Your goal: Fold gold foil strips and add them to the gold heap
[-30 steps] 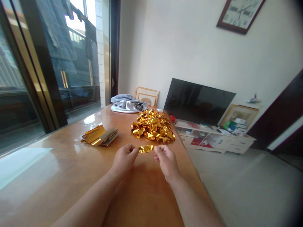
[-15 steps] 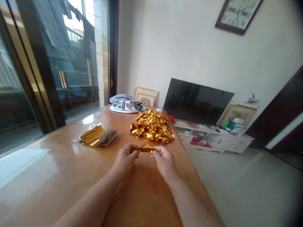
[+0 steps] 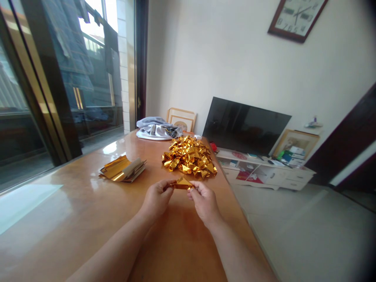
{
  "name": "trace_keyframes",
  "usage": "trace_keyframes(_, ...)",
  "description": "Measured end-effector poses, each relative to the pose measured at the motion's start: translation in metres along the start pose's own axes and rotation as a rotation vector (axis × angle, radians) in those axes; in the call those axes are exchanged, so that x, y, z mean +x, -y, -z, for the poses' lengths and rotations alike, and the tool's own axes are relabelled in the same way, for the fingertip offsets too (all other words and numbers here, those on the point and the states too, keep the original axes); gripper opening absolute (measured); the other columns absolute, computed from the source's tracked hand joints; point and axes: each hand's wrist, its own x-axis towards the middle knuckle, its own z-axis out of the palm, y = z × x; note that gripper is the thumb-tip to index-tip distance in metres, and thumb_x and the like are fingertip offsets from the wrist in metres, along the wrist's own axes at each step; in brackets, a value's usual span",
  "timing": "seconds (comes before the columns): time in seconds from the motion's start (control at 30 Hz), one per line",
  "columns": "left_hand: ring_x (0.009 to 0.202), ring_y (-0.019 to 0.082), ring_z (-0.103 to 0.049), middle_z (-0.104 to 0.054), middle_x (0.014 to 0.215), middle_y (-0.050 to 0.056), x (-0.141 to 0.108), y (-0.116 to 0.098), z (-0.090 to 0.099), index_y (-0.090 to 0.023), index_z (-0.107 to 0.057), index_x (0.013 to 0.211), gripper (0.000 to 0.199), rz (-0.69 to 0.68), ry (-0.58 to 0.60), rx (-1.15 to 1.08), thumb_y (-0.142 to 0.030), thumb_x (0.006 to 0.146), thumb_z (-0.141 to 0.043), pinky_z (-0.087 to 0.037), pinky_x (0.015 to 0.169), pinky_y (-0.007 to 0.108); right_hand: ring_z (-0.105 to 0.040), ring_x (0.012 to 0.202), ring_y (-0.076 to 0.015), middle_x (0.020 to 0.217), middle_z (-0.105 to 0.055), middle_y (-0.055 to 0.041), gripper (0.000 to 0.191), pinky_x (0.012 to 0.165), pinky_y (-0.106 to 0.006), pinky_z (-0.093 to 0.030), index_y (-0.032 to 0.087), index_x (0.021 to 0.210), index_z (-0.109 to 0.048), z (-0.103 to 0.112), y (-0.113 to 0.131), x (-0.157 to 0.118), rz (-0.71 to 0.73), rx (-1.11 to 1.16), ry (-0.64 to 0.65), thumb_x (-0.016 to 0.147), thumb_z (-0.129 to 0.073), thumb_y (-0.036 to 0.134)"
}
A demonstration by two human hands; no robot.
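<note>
Two bare arms come in from the bottom of the view. The left hand [image 3: 157, 199] and the right hand [image 3: 204, 203] are near each other, above the middle of the worktop [image 3: 179, 243]. Both hands are almost shut. The thumbs and fingers of each hand pinch one end of a small gold foil piece [image 3: 182, 184], so the piece sits in the air between them. It is bent into a pointy shape, like a little triangle. I cannot tell how many folds it has, since the fingers hide part of it.

Just past the hands, near the middle of the view, a big gold pile [image 3: 188, 157] sits on the worktop. It has lots of small, crinkly foil bits, so a lot of them are done. To the left of the pile lies a gold stack [image 3: 121, 169]. Its sheets are flat and not yet bent, and a pale curl sits on top, so some foil is left. I cannot tell how many sheets there are.

Farther away, a gray cloth [image 3: 155, 131] lies at the far end of the worktop, with a picture frame [image 3: 181, 119] behind it. To the right, a black TV [image 3: 246, 125] stands on a white cabinet [image 3: 264, 172]. A clock [image 3: 295, 17] hangs high on the wall at the upper right. At the upper left, clothes [image 3: 69, 43] hang outside a glass door [image 3: 88, 98].
</note>
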Motion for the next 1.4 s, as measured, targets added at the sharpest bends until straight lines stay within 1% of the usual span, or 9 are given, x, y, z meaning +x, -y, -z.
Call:
trace_keyframes(0.2, 0.080, 0.020, -0.066, -0.077, 0.095, 0.008, 0.000, -0.001, 0.000, -0.014, -0.076, 0.112, 0.043, 0.056, 0.043, -0.060, -0.038, 0.080, -0.061, -0.049, 0.069, 0.027, -0.068, 0.083, -0.0188, 0.095, -0.075, -0.0052, 0.030, 0.078, -0.031, -0.055, 0.019, 0.110, -0.071, -0.001, 0.004, -0.002, 0.012, 0.044, 0.026, 0.088, -0.060, 0.036)
trace_keyframes(0.33, 0.074, 0.019, -0.064, -0.076, 0.089, 0.007, 0.000, -0.001, 0.001, -0.013, -0.077, 0.109, 0.044, 0.067, 0.010, -0.043, -0.040, 0.078, -0.062, -0.047, 0.067, 0.027, -0.067, 0.077, -0.0188, 0.091, -0.074, -0.0063, 0.034, 0.071, -0.030, -0.054, 0.018, 0.111, -0.070, -0.001, 0.003, -0.001, -0.008, 0.040, -0.009, 0.086, -0.062, 0.039)
trace_keyframes(0.5, 0.071, 0.019, -0.063, -0.075, 0.083, 0.005, 0.000, 0.002, 0.001, -0.014, -0.079, 0.105, 0.041, 0.052, 0.008, 0.015, -0.039, 0.077, -0.061, -0.046, 0.065, 0.027, -0.062, 0.064, -0.0174, 0.079, -0.072, -0.0044, 0.026, 0.058, -0.027, -0.049, 0.018, 0.093, -0.072, 0.001, -0.002, 0.000, 0.003, -0.081, -0.048, 0.085, -0.063, 0.041)
trace_keyframes(0.77, 0.072, 0.020, -0.064, -0.076, 0.088, 0.007, 0.001, 0.008, 0.004, -0.015, -0.079, 0.105, 0.039, 0.048, 0.077, 0.089, -0.035, 0.081, -0.056, -0.047, 0.065, 0.028, -0.063, 0.065, -0.0180, 0.079, -0.073, -0.0031, 0.027, 0.059, -0.026, -0.047, 0.020, 0.091, -0.073, 0.000, 0.000, -0.004, 0.083, -0.237, -0.020, 0.091, -0.052, 0.037)
trace_keyframes(0.93, 0.074, 0.021, -0.065, -0.076, 0.087, 0.008, 0.001, 0.007, 0.004, -0.014, -0.079, 0.102, 0.037, 0.065, 0.059, 0.087, -0.035, 0.081, -0.056, -0.047, 0.066, 0.029, -0.065, 0.070, -0.0195, 0.074, -0.071, -0.0025, 0.025, 0.061, -0.026, -0.045, 0.021, 0.085, -0.071, 0.004, 0.000, -0.005, 0.125, -0.345, -0.054, 0.091, -0.051, 0.034)
trace_keyframes(1.03, 0.071, 0.021, -0.065, -0.075, 0.085, 0.007, 0.001, 0.004, 0.003, -0.013, -0.077, 0.103, 0.037, 0.068, 0.041, 0.105, -0.034, 0.080, -0.056, -0.047, 0.065, 0.029, -0.063, 0.067, -0.0188, 0.069, -0.069, -0.0016, 0.024, 0.059, -0.025, -0.043, 0.021, 0.079, -0.068, 0.005, -0.002, -0.004, 0.125, -0.402, -0.095, 0.091, -0.052, 0.034)
trace_keyframes(1.2, 0.066, 0.019, -0.064, -0.070, 0.074, 0.004, -0.001, -0.003, 0.002, -0.013, -0.074, 0.096, 0.031, 0.137, -0.014, 0.118, -0.032, 0.077, -0.058, -0.046, 0.062, 0.027, -0.060, 0.063, -0.0172, 0.067, -0.067, -0.0007, 0.024, 0.057, -0.024, -0.039, 0.021, 0.074, -0.063, 0.003, -0.003, -0.005, 0.166, -0.453, -0.093, 0.091, -0.052, 0.034)
trace_keyframes(1.3, 0.067, 0.019, -0.064, -0.070, 0.072, 0.004, -0.002, -0.004, 0.002, -0.014, -0.076, 0.097, 0.034, 0.155, 0.022, 0.112, -0.036, 0.080, -0.057, -0.045, 0.062, 0.027, -0.058, 0.061, -0.0169, 0.064, -0.065, -0.0006, 0.025, 0.056, -0.024, -0.038, 0.021, 0.073, -0.062, 0.001, -0.003, -0.006, 0.174, -0.465, -0.086, 0.091, -0.051, 0.034)
trace_keyframes(1.4, 0.070, 0.021, -0.066, -0.072, 0.075, 0.005, -0.002, 0.000, 0.001, -0.015, -0.078, 0.100, 0.037, 0.117, 0.057, 0.128, -0.040, 0.082, -0.057, -0.046, 0.065, 0.029, -0.057, 0.060, -0.0173, 0.064, -0.066, -0.0014, 0.026, 0.055, -0.024, -0.039, 0.022, 0.073, -0.064, 0.001, -0.005, -0.006, 0.178, -0.468, -0.100, 0.091, -0.050, 0.034)
